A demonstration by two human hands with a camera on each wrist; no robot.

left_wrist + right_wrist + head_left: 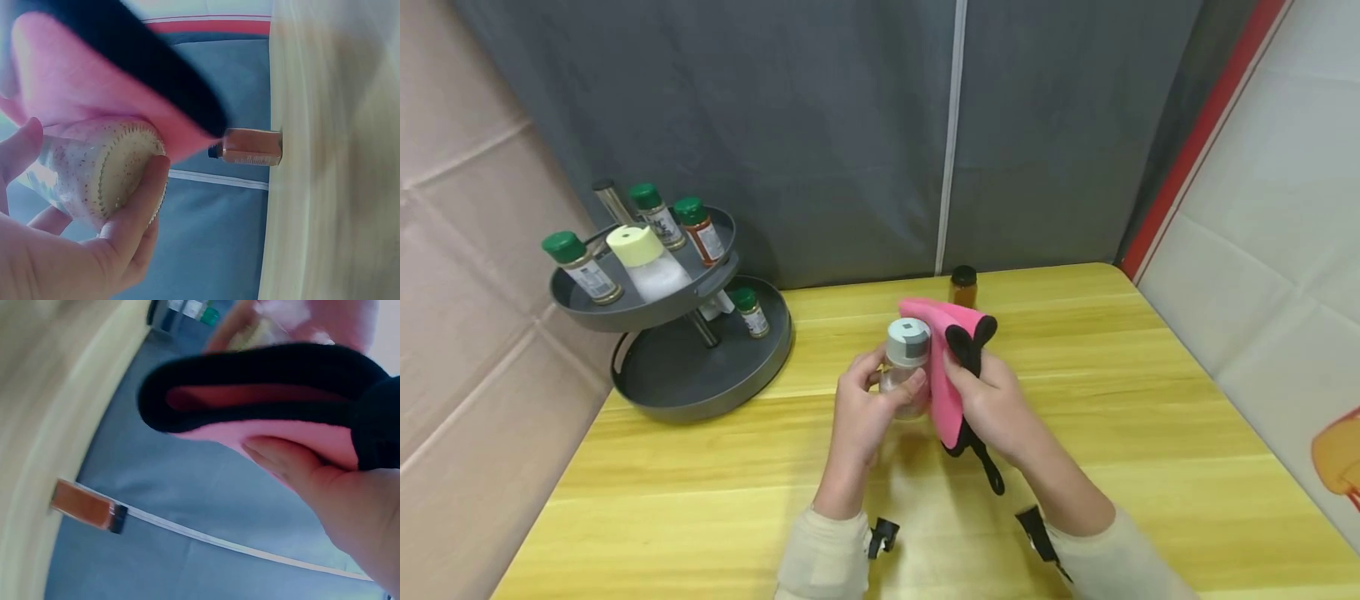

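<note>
Yellow wood-grain table (1135, 408) | left hand (863, 410) curled round lidded jar (906, 353) | right hand (997, 408) pinching pink cloth (945, 402) against jar

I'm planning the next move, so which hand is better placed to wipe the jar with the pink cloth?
Probably the right hand: it grips the pink cloth close beside the jar, while the left hand is occupied holding the jar.

On the worktop (1120, 467), left of the shaker (906, 343), a stand (707, 407) bears jars (593, 278) on both tiers (617, 318); the cloth (943, 371) is right of the shaker, a bottle (963, 293) behind.
</note>
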